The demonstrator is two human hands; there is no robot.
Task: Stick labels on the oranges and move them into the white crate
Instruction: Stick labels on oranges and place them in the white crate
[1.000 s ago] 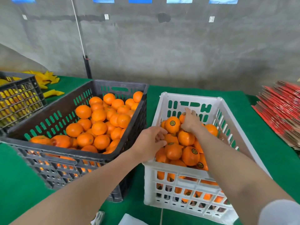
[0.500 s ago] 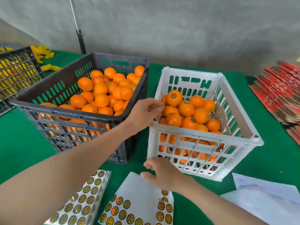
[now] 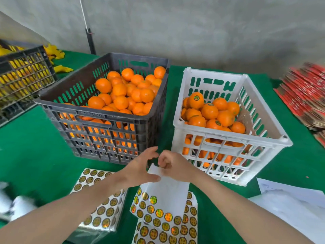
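Observation:
A black crate (image 3: 98, 117) holds several unlabelled oranges (image 3: 121, 102). Right of it stands the white crate (image 3: 228, 140), with several oranges inside; the top one (image 3: 196, 100) shows a round label. In front of both crates my two hands meet at the top edge of a label sheet (image 3: 167, 194), which is lifted off the green table. My left hand (image 3: 139, 170) holds the sheet's upper left corner, with its thumb lying across the paper. My right hand (image 3: 173, 164) has curled fingers and pinches the sheet's top edge.
More label sheets lie near me: a stack (image 3: 98, 210) on the left and one (image 3: 167, 231) under the lifted sheet. White papers (image 3: 290, 199) lie at the right. Red cartons (image 3: 306, 95) are piled at the far right. Another black crate (image 3: 22, 76) stands at the far left.
My left hand came down from the white crate's rim to the label sheet. My right hand curled onto the sheet's top edge and lifted it. The view tilted downward.

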